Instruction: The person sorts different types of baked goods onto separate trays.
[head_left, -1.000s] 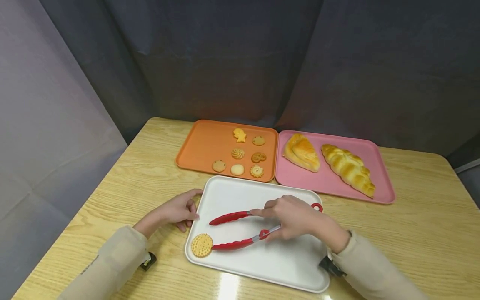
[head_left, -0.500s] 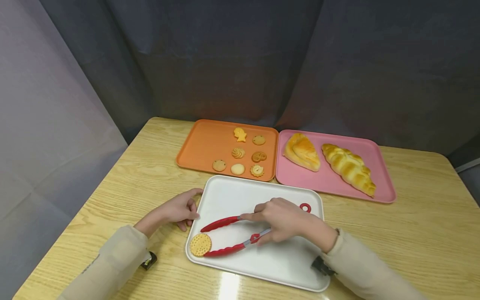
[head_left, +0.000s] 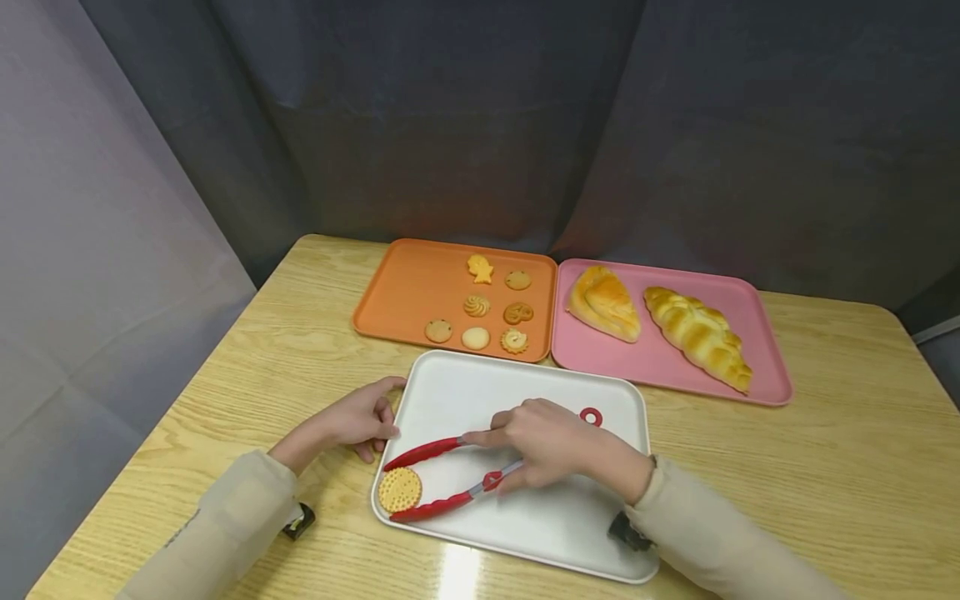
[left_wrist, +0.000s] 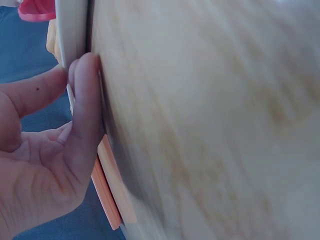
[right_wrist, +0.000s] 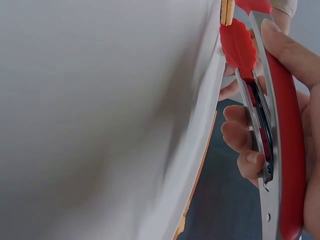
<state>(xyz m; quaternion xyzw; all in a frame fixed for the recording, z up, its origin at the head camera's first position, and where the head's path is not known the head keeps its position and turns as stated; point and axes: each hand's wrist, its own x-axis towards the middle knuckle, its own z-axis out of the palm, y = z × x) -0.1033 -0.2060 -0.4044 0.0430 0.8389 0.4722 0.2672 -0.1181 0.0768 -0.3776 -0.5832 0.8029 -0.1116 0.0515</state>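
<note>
My right hand grips red-and-silver tongs, fingers and thumb wrapped around the two arms. The spread red tips of the tongs lie on both sides of a round, hole-dotted cracker, close against its edges. That cracker lies flat in the near left corner of the white tray. With thumb and fingers my left hand pinches the tray's left rim. In the left wrist view the tray rim runs between the thumb and fingers of that hand.
Behind the white tray stands an orange tray with several small cookies. To its right, a pink tray bears a triangular pastry and a braided bread. A dark curtain hangs behind the wooden table.
My right hand has moved left and slightly nearer with the tongs. Their tips went from the cracker's right side to around it. My left hand has stayed at the tray rim.
</note>
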